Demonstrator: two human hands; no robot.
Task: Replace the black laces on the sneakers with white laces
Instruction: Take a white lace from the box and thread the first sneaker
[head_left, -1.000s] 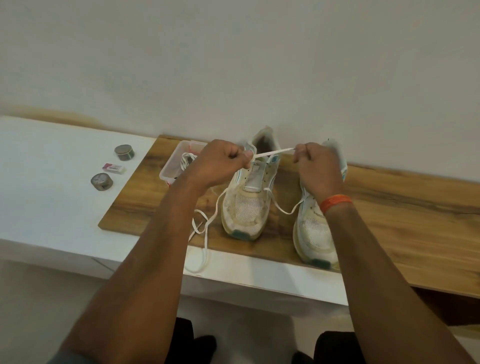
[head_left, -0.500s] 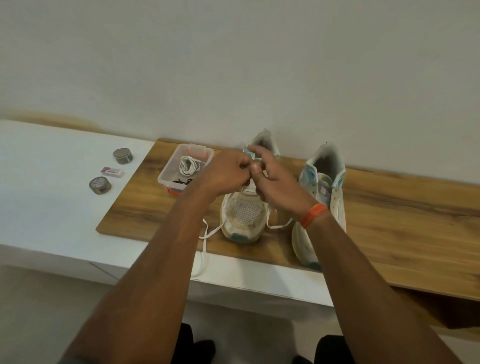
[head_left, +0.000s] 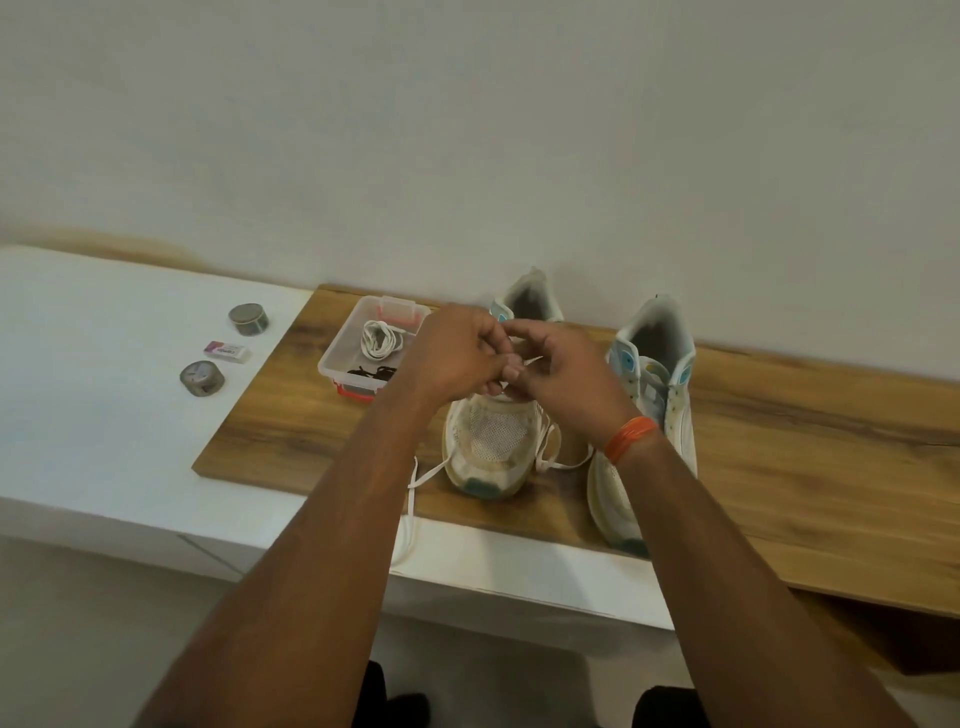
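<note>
Behind everything stands a plain pale wall, and below it a white counter (head_left: 93, 415) carries a wooden board (head_left: 810, 467). My left hand (head_left: 457, 358) and my right hand (head_left: 566, 374) meet above the tongue of the left sneaker (head_left: 493, 447), fingertips almost touching. Both have the fingers curled, and they pinch the white lace (head_left: 531, 362), of which a short piece shows between them. The loose ends of this lace fall on both sides of the sneaker; one end runs over the front edge of the board and hangs over the front edge of the counter. My right wrist has an orange band (head_left: 631, 439). The right sneaker (head_left: 649, 426) stands just beside, near the board's front edge. At the board's back left corner sits a clear box (head_left: 340, 358), holding a coiled white lace (head_left: 382, 340) and the black laces (head_left: 374, 373). On the white counter, left of the board, lie two round tins (head_left: 249, 319) and one small eraser (head_left: 227, 352).
</note>
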